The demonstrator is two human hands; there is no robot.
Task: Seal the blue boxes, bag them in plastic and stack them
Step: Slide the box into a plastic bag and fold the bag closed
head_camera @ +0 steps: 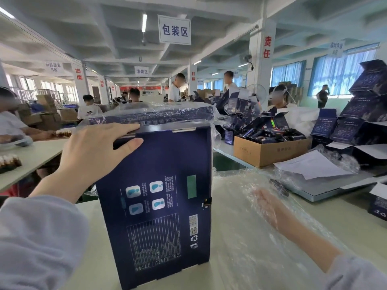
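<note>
At the centre of the frame your left hand [94,151] grips the top edge of one tall, matte dark-blue cardboard box [156,197], fingers flat over its lid and thumb on the printed face, holding it upright on the pale, smooth tabletop [356,225]. Your right hand [270,206], at lower right, lies open with fingers spread inside one crinkly clear plastic bag [247,227]. Behind the box, at mid-frame, sits one already bagged blue box [152,116], and right of it one brown corrugated carton [270,151].

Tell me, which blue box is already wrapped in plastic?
The flat blue box lying behind the one the left hand holds. Clear plastic covers it, while the held upright box is bare and the boxes stacked at right show no wrap.
</note>
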